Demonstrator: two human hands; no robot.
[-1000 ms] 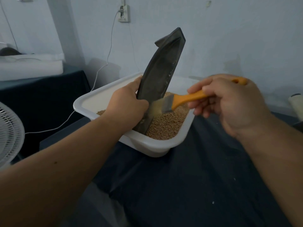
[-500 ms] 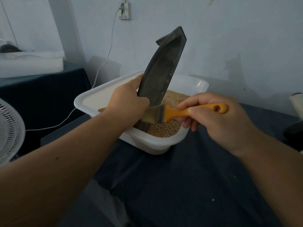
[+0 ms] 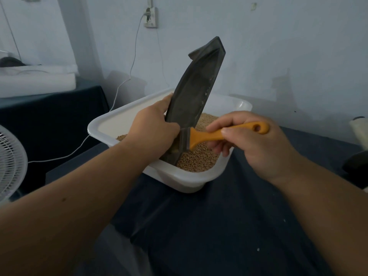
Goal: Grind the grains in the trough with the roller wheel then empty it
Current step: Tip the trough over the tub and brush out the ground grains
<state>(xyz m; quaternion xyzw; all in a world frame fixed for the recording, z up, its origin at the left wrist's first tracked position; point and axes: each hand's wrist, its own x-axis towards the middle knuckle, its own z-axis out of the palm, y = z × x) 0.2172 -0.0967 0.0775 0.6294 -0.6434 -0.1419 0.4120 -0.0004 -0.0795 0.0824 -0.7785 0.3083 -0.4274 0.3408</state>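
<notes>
Brushing the last grains out of a dark trough (image 3: 194, 96) stood on end in a white tub (image 3: 185, 181).
Left hand (image 3: 153, 129) grips the trough's near edge, tilted so residue falls; right hand (image 3: 251, 140) pinches an orange-handled brush (image 3: 207, 136), bristles at its low end, over grains (image 3: 196, 159) mid-tabletop.

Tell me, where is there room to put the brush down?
The dark cloth is bare in front of the white tub, between the two arms. It is crowded in the tub: grains fill it, and the left hand holds the trough standing there, with the right hand and brush beside it.
</notes>
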